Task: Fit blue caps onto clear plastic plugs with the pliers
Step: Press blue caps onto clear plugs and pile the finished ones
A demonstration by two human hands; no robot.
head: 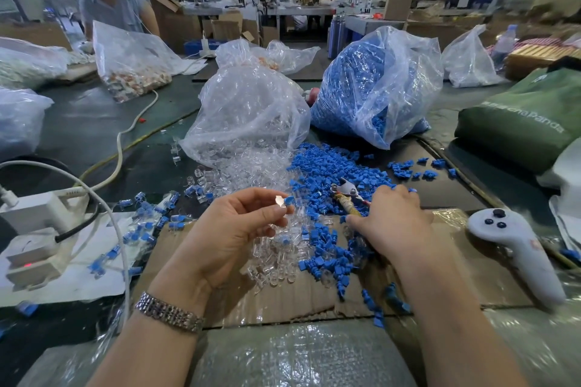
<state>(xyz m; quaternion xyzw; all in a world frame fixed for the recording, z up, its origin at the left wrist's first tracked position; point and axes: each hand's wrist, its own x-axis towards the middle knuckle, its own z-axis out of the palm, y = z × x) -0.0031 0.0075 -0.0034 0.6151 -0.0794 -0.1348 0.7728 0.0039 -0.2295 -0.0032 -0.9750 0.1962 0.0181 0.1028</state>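
Note:
My left hand (234,229) pinches a clear plastic plug (279,201) with a blue cap (288,200) at its tip, held above the cardboard. My right hand (390,223) lies over the handles of the pliers (347,195), whose metal jaws point up and away on the pile of blue caps (327,173). Loose clear plugs (283,261) lie on the cardboard between my hands. Several plugs with caps on them (144,223) lie scattered to the left.
An open bag of clear plugs (248,110) and an open bag of blue caps (374,82) stand behind the piles. A white controller (515,248) lies at the right, a power strip (34,236) with cables at the left, a green bag (522,116) at the far right. A person works at the back left.

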